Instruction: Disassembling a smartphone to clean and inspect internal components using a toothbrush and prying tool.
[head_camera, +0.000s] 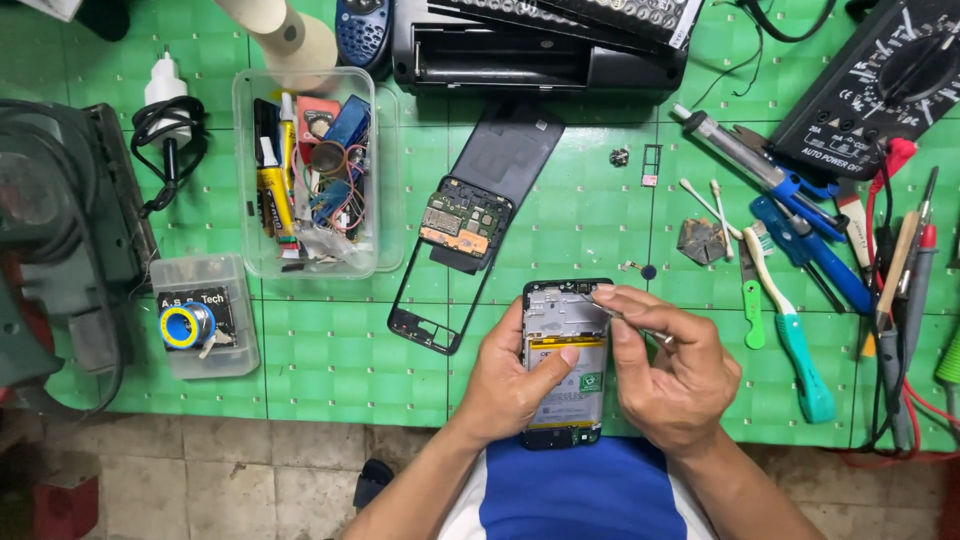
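An opened smartphone (560, 330) with its back off lies at the near edge of the green cutting mat (350, 360), its battery and metal shield exposed. My left hand (510, 385) grips its left side, thumb across the battery. My right hand (670, 370) holds thin metal tweezers (625, 322), their tip at the phone's upper right corner.
A phone middle frame with a circuit board (462, 225) and a dark back cover (505, 150) lie just beyond. A clear tub of parts (310, 170) and a solder box (200, 320) sit left. Screwdrivers, a toothbrush (790, 330), a soldering iron and a multimeter (880, 85) crowd the right.
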